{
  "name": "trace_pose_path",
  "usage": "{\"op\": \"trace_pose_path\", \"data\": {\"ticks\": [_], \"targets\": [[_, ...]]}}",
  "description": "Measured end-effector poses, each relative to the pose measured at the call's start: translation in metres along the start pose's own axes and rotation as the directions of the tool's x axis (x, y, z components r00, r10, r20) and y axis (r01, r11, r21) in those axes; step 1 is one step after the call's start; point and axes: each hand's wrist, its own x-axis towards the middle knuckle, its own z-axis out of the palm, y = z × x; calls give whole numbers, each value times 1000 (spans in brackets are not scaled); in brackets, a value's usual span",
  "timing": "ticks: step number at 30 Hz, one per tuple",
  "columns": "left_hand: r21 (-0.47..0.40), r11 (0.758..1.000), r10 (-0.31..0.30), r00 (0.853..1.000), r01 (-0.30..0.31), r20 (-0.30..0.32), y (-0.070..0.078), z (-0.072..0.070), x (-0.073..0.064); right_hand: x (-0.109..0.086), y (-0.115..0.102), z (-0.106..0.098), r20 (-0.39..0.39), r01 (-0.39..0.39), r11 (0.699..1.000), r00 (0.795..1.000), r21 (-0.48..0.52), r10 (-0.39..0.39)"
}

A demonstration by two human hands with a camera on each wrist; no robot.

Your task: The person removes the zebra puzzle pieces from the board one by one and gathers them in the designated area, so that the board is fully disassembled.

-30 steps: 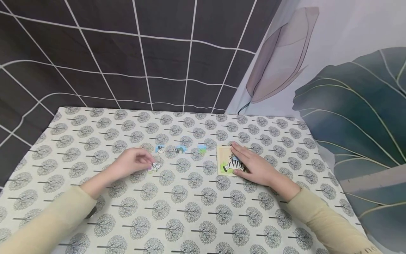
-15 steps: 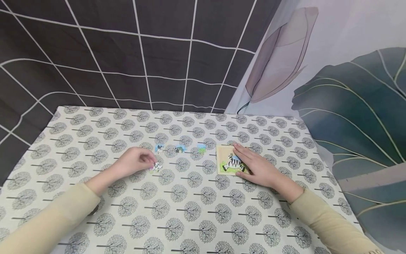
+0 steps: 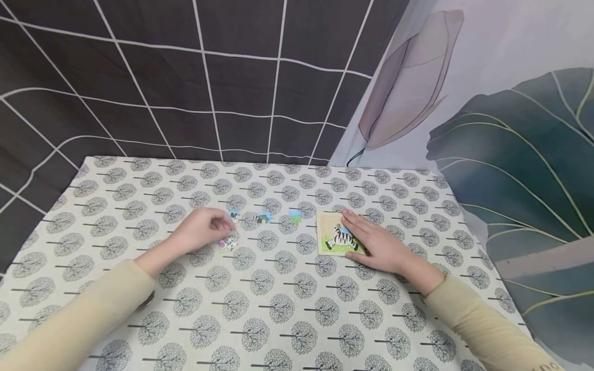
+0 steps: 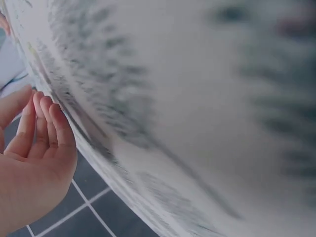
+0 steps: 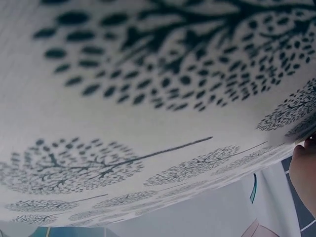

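Observation:
My left hand (image 3: 204, 229) hovers over the cloth with its fingers loosely bent and nothing seen between them. In the left wrist view the thumb and fingertips of the left hand (image 4: 42, 158) come close together. Its fingertips are nearest a blue puzzle piece (image 3: 234, 215), partly behind them. Just below lies a black-and-white puzzle piece (image 3: 228, 243) with a purple spot. My right hand (image 3: 378, 245) rests on the right side of a square wooden puzzle board (image 3: 327, 219), fingers extended. The board shows a striped zebra body on green; its right part is hidden.
Two more puzzle pieces lie in the row, a dark-and-blue piece (image 3: 263, 218) and a blue-and-green piece (image 3: 295, 216). The tree-print tablecloth (image 3: 278, 309) covers the table. A dark gridded curtain (image 3: 241, 82) hangs behind its far edge.
My left hand has let go of the black-and-white puzzle piece, which stays on the cloth, and has moved up toward the blue piece. My right hand stays on the board.

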Motion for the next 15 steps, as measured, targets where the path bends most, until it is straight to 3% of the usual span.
{"op": "trace_pose_path", "data": {"ticks": [9,15], "targets": [[30,998,60,996,-62,68,29,20,39,1,1,-1,9,1,1000,1000,-15,-1],[27,992,117,984,-122,136,60,36,67,0,1,0,-1,10,1000,1000,-22,-10]]}}
